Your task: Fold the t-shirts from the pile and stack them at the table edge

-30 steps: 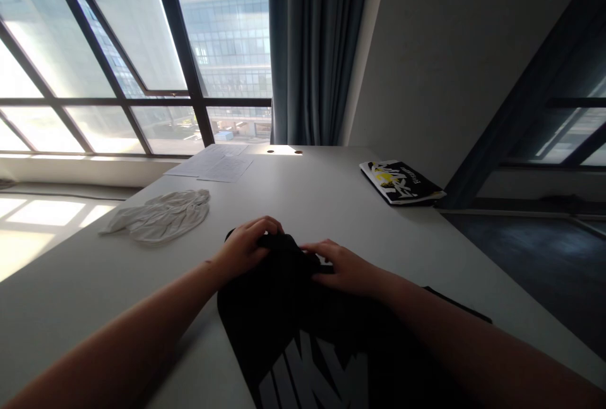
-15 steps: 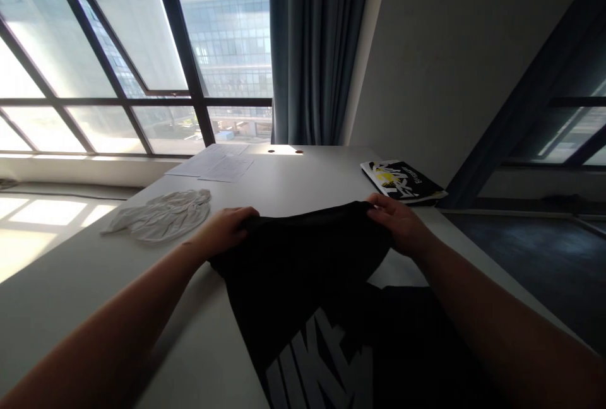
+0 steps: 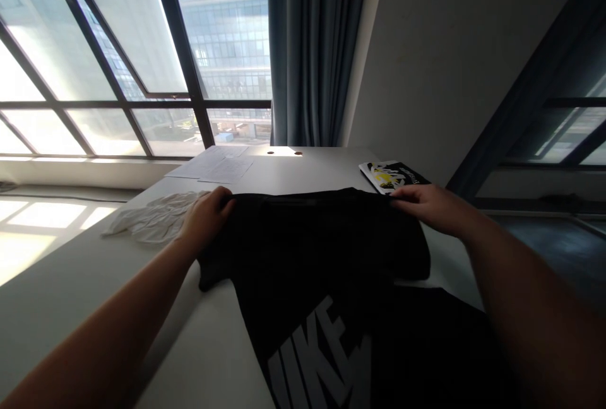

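Observation:
A black T-shirt [image 3: 326, 245] with large grey lettering lies over the near part of the white table [image 3: 199, 346], its lower end running out of the picture. My left hand [image 3: 211, 213] pinches its far edge at the left shoulder. At the right shoulder, my right hand [image 3: 428, 204] grips the same edge between thumb and fingers. The far edge is stretched nearly straight between both hands and looks slightly raised. Short sleeves spread out below each hand. Dark cloth hides most folds.
Left of my left hand lies a crumpled white cloth [image 3: 151, 219], partly behind the wrist. Paper sheets [image 3: 222, 166] rest at the table's far left. Beyond my right hand is a black-and-white printed booklet or packet [image 3: 391, 175]. Windows and a blue curtain [image 3: 317, 49] stand behind.
My hands have moved apart, left hand leftward and right hand rightward, both slightly farther away. The shirt's top edge is now wider and straighter, and the sleeves are spread out.

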The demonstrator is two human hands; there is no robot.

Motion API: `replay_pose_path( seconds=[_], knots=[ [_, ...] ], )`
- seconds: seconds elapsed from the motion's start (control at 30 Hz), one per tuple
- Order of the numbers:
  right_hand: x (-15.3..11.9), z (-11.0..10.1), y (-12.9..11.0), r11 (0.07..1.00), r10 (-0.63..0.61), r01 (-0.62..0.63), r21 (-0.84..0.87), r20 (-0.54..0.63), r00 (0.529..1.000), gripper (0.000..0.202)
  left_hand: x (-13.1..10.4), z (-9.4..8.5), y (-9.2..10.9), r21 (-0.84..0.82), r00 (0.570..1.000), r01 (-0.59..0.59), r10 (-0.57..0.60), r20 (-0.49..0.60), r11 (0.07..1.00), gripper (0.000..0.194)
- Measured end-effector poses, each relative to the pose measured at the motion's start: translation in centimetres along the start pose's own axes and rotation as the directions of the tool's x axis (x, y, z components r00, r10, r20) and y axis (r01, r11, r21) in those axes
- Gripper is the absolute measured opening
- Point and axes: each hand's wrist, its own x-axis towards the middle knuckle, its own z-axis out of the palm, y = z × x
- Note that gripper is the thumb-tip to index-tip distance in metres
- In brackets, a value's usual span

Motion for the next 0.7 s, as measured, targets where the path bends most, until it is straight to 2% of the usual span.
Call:
replay_pose_path(
  seconds=[0.03,0.07,0.1,0.13,0.17,0.23,0.3,0.33,0.4,0.5,0.67,0.7],
  knots=[
    [0.5,1.4,-0.1,0.992,-0.01,-0.014,-0.122,-0.191,0.982,0.035,-0.4,0.7,0.4,0.086,0.995,-0.025,0.033,-0.092,0.996,0.028],
    [0.9,2.9,-0.4,0.971,-0.06,-0.02,-0.237,-0.326,0.943,0.038,-0.9,1.4,0.9,0.16,0.986,-0.067,0.09,-0.139,0.985,0.028],
    [1.3,4.4,-0.7,0.944,-0.124,0.006,-0.331,-0.338,0.933,0.041,-1.4,2.1,1.4,0.212,0.979,-0.126,0.156,-0.13,0.969,0.029],
    [1.4,6.0,-0.9,0.923,-0.177,0.059,-0.38,-0.283,0.943,0.044,-2.0,2.9,2.0,0.239,0.975,-0.19,0.212,-0.07,0.952,0.028],
    [1.5,7.5,-1.1,0.912,-0.2,0.118,-0.392,-0.175,0.964,0.046,-2.5,3.6,2.5,0.241,0.968,-0.247,0.25,0.019,0.939,0.028],
    [1.3,10.3,-0.9,0.92,-0.15,0.178,-0.348,0.106,0.983,0.05,-3.4,5.1,3.1,0.205,0.945,-0.302,0.263,0.195,0.931,0.032],
    [1.0,12.5,-0.1,0.934,-0.028,0.137,-0.329,0.314,0.949,0.063,-4.0,6.5,3.1,0.187,0.92,-0.274,0.201,0.335,0.943,0.045],
    [1.0,13.4,0.6,0.935,0.028,0.104,-0.34,0.363,0.931,0.07,-4.1,7.3,2.8,0.19,0.908,-0.241,0.152,0.391,0.952,0.052],
    [1.2,14.6,2.0,0.929,0.103,0.042,-0.368,0.367,0.924,0.077,-4.0,8.5,1.8,0.198,0.875,-0.186,0.07,0.48,0.962,0.059],
    [2.1,15.3,4.5,0.934,0.129,-0.004,-0.358,0.323,0.937,0.075,-3.2,9.7,-0.1,0.177,0.841,-0.153,0.034,0.54,0.972,0.061],
    [3.9,14.7,8.7,0.963,0.003,0.078,-0.258,0.301,0.954,0.071,-1.6,10.0,-2.0,0.103,0.8,-0.189,0.092,0.594,0.977,0.061],
    [4.0,14.4,9.2,0.965,-0.022,0.092,-0.245,0.274,0.961,0.07,-1.4,9.8,-2.1,0.103,0.804,-0.199,0.102,0.586,0.975,0.06]
  ],
)
